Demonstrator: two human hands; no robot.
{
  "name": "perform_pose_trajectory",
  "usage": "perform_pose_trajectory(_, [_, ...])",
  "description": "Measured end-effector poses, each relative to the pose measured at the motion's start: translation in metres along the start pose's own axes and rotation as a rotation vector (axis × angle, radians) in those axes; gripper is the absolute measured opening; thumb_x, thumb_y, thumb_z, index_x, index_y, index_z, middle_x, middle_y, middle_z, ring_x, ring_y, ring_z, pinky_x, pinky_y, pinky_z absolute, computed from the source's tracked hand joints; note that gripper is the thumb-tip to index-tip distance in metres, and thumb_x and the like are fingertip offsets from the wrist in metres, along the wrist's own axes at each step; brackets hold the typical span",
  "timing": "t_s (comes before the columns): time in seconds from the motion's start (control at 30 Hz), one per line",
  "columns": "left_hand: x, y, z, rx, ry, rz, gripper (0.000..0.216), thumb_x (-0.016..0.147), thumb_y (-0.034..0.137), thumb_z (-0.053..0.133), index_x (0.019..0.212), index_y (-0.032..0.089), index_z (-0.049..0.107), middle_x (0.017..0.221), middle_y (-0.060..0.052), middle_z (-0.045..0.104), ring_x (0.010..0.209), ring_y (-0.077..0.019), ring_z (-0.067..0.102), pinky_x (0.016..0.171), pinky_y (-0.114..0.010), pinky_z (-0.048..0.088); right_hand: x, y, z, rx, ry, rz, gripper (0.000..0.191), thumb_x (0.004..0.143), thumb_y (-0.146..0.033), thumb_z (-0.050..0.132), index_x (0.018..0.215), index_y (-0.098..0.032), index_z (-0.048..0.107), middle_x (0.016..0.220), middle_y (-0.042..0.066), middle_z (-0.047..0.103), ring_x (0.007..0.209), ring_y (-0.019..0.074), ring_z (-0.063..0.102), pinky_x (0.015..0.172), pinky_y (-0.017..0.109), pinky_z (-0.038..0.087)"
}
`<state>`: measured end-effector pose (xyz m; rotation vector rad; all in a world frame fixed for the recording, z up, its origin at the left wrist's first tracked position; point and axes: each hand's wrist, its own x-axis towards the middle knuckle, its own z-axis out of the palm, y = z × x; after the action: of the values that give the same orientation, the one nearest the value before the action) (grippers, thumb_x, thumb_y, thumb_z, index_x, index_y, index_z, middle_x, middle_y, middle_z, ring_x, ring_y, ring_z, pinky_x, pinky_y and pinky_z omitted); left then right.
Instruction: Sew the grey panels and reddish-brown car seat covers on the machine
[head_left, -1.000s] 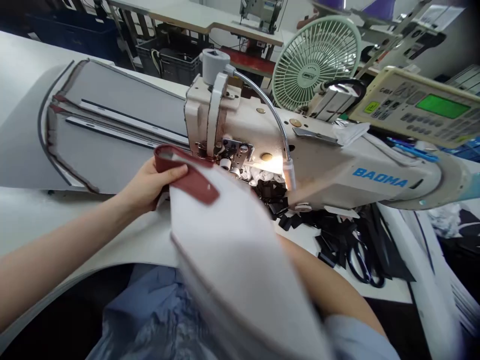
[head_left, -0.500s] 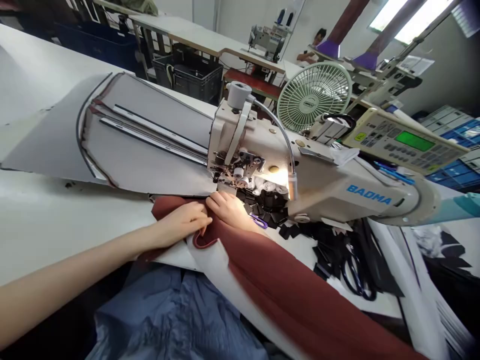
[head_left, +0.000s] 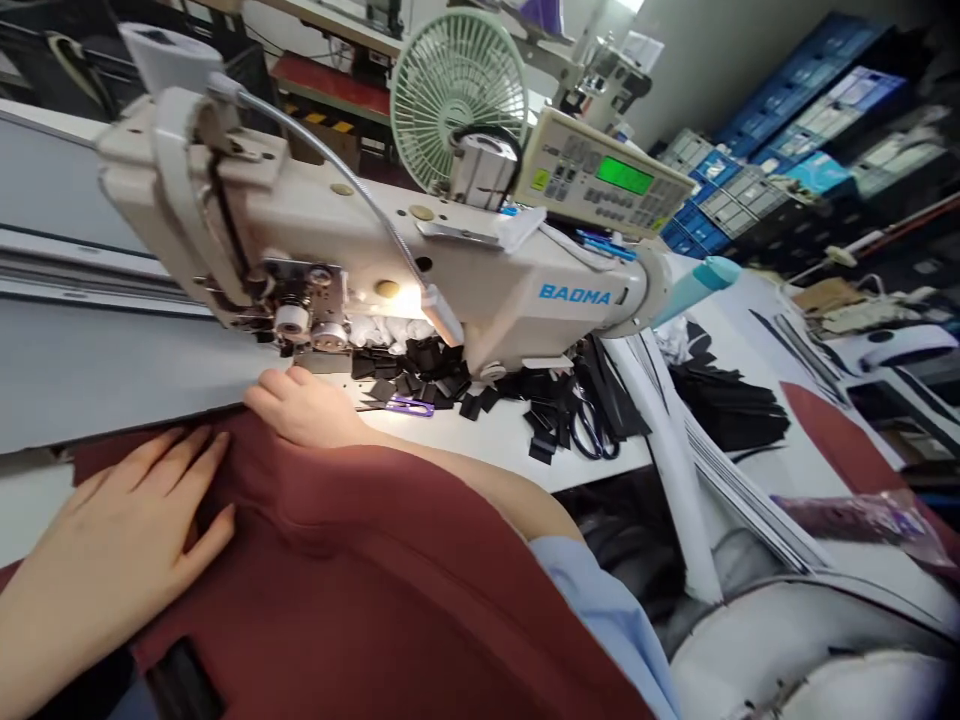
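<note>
A maroon fabric panel [head_left: 360, 580] spreads across my lap and the table edge, its far edge beside a grey panel [head_left: 112, 370] under the sewing machine [head_left: 420, 260]. My left hand [head_left: 142, 510] lies flat on the maroon fabric, fingers stretched out and thumb apart. Just in front of the needle area, my right hand [head_left: 307, 405] is closed on the fabric's edge with curled fingers; its fingertips are partly hidden. The machine's lamp [head_left: 442, 315] lights the spot by the right hand.
Purple thread snips [head_left: 409, 406] and many black fabric tabs [head_left: 427, 365] lie right of the needle. Dark-handled scissors [head_left: 592, 425] rest farther right. Behind the machine stand a green fan [head_left: 459, 95] and a control panel [head_left: 615, 175]. Blue crates [head_left: 705, 170] are stacked at the back right.
The view has swung right and closer. My left hand has gone from bunched fingers at the fabric to lying flat on it. The maroon fabric now spreads flatter and wider in front of me.
</note>
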<state>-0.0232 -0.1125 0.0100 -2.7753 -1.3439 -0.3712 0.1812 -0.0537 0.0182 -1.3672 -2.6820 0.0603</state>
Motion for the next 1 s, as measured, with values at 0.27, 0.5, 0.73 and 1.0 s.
perform_pose_trajectory(0.27, [0.005, 0.001, 0.019, 0.067, -0.029, -0.03, 0.085, 0.09, 0.036, 0.032, 0.16, 0.022, -0.013, 0.135, -0.025, 0.056, 0.121, -0.0522, 0.055, 0.086, -0.066, 0.048, -0.001, 0.004, -0.02, -0.128, -0.07, -0.249, 0.051, 0.102, -0.005, 0.011, 0.111, -0.013, 0.06, 0.115, 0.009, 0.063, 0.106, 0.0183, 0.059, 0.085, 0.03, 0.048])
perform_pose_trajectory(0.5, [-0.005, -0.083, 0.023, -0.095, -0.062, 0.127, 0.071, 0.086, 0.032, 0.036, 0.154, 0.05, 0.029, 0.129, -0.001, 0.068, 0.11, -0.0404, 0.064, 0.086, -0.06, 0.049, 0.005, 0.001, -0.012, -0.161, -0.093, -0.415, 0.045, 0.102, -0.002, 0.016, 0.109, -0.007, 0.061, 0.112, 0.016, 0.067, 0.102, 0.0207, 0.061, 0.079, 0.032, 0.05])
perform_pose_trajectory(0.73, [0.044, -0.013, -0.047, 0.004, -0.212, 0.24, 0.035, 0.095, 0.021, 0.042, 0.107, 0.028, 0.075, 0.106, -0.006, 0.076, 0.1, -0.0265, 0.069, 0.087, -0.043, 0.05, -0.023, 0.0, 0.005, -0.214, -0.045, -0.211, 0.044, 0.102, -0.006, 0.022, 0.126, -0.002, 0.059, 0.12, 0.022, 0.066, 0.076, 0.0177, 0.067, 0.05, 0.029, 0.049])
perform_pose_trajectory(1.0, [0.107, -0.055, -0.02, -0.211, -0.145, -0.055, 0.033, 0.1, 0.029, 0.045, 0.115, 0.024, 0.074, 0.11, -0.007, 0.07, 0.102, -0.0233, 0.063, 0.09, -0.038, 0.052, -0.028, 0.01, 0.002, -0.234, -0.076, -0.214, 0.049, 0.104, -0.012, 0.026, 0.147, -0.008, 0.047, 0.143, 0.021, 0.057, 0.075, 0.016, 0.068, 0.051, 0.03, 0.051])
